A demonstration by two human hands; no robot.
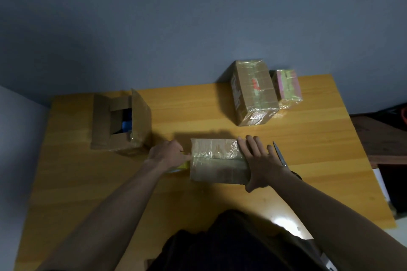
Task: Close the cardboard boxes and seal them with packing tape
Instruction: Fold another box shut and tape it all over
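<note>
A small cardboard box lies closed in the middle of the wooden table, with glossy clear tape across its top. My left hand grips a yellowish tape roll pressed against the box's left end. My right hand lies flat with straight fingers on the box's right end, thumb hanging down the front. An open cardboard box stands at the left with its flaps up and something blue inside.
Scissors lie just right of my right hand. Two taped boxes stand at the back right: a larger brown one and a small pink one. A dark wooden piece of furniture is beyond the table's right edge.
</note>
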